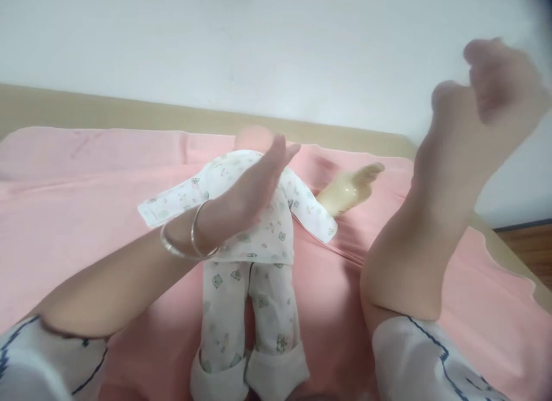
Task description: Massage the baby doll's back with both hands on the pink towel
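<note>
A baby doll lies on its back in a white long-sleeved top point(271, 234) with small animal prints. It wears matching trousers point(271, 309) with wide turned-up cuffs point(278, 369). Only part of its pinkish head point(253, 137) shows above the collar. My left hand point(245, 202) is over the doll's chest, fingers stretched out and edge-on, holding nothing; whether it touches the top I cannot tell. A silver bangle point(194, 234) circles that wrist. My right hand point(500, 90) is raised at the upper right, away from the doll, blurred, with fingers loosely bent, thumb apart, and nothing visible in it.
A pink cloth point(336, 309) with some creases covers the bed or table under the doll. A glossy beige piece point(345, 193), shaped like a small hand, lies beside the right-hand sleeve. A tan edge point(129, 109) runs along the white wall point(172, 44). Wooden floor point(528, 245) shows at far right.
</note>
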The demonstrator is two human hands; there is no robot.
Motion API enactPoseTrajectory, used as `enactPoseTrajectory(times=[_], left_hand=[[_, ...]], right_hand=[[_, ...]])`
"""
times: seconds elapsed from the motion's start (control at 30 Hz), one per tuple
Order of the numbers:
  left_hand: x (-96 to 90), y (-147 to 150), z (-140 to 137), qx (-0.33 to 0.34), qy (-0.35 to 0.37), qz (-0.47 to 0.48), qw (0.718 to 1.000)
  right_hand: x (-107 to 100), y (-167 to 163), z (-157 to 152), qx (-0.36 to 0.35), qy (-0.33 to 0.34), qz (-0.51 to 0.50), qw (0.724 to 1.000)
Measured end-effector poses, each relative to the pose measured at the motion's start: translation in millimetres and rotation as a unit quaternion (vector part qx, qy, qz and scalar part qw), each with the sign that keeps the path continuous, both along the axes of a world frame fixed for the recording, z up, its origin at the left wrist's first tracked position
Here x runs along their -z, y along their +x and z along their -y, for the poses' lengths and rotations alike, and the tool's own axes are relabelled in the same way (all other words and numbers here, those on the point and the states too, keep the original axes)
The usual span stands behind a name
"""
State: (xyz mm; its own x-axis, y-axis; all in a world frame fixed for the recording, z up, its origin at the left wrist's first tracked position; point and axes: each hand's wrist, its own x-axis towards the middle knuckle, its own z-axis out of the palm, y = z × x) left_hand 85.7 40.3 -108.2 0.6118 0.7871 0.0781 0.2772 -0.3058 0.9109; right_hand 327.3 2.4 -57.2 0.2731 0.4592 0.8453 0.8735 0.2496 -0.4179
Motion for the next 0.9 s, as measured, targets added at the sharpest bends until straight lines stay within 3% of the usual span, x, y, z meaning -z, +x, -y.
enactPoseTrajectory(times=[0.1, 0.2, 0.4, 0.5, 0.67, 0.9], left_hand=[[-22.9, 37.0, -13.6, 0.057, -0.131, 0.025, 0.989], [-37.0, 66.2, -15.8, 0.071, -0.194, 0.068, 0.976], [-41.3, 90.6, 1.2, 0.131, -0.328, 0.193, 0.915], [-38.2, 94.2, -0.5, 0.150, -0.298, 0.180, 0.925], [-22.2, 93.0, -11.4, 0.154, -0.134, 0.106, 0.973], [-6.6, 79.2, -6.8, 0.106, -0.035, 0.034, 0.993]], right_hand=[[-1.6, 6.2, -7.4, 0.046, -0.102, -0.040, 0.993], [0.2, 10.2, -16.1, 0.070, -0.189, -0.064, 0.977], [8.0, 14.5, -27.8, 0.068, -0.237, -0.046, 0.968], [10.1, 11.1, -29.9, 0.034, -0.260, -0.047, 0.964], [18.2, 6.7, -36.9, 0.010, -0.295, -0.029, 0.955], [22.4, -1.0, -38.6, 0.022, -0.359, -0.008, 0.933]])
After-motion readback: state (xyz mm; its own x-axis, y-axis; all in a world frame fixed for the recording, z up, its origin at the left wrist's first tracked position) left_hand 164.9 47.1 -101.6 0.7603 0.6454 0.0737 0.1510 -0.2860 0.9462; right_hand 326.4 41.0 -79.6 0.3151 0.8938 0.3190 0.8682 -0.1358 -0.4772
